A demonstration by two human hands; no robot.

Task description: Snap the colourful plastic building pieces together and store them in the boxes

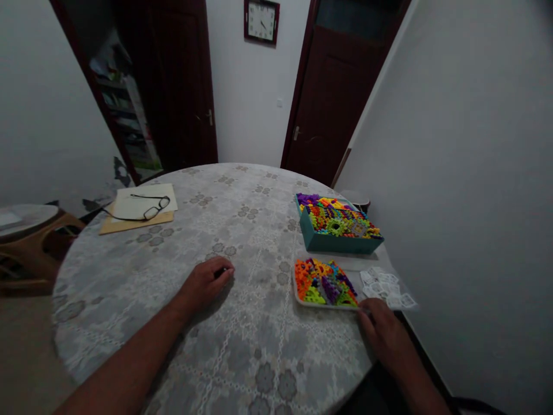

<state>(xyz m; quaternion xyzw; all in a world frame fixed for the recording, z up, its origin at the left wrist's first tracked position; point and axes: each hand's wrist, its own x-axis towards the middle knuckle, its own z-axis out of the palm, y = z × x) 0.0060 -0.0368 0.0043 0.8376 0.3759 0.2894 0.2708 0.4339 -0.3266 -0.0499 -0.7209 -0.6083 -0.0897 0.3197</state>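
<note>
My left hand (209,280) rests on the patterned tablecloth (254,288) left of the middle, its fingers curled into a loose fist with nothing visible in it. At the near right corner of a shallow white tray (328,306), my right hand (382,328) is closed, thumb and forefinger against the rim. The tray holds colourful plastic pieces (326,282) in orange, yellow, green and purple. Behind it stands a teal box (341,242) heaped with similar pieces. White patterned cards or cut-outs (382,285) lie in clear plastic to the tray's right.
Eyeglasses (151,213) lie on papers and a tan envelope (136,223) at the table's far left. A wall (466,173) runs close along the right side. A wooden chair (30,253) stands at left, with dark doors (341,98) and a clock (261,22) beyond.
</note>
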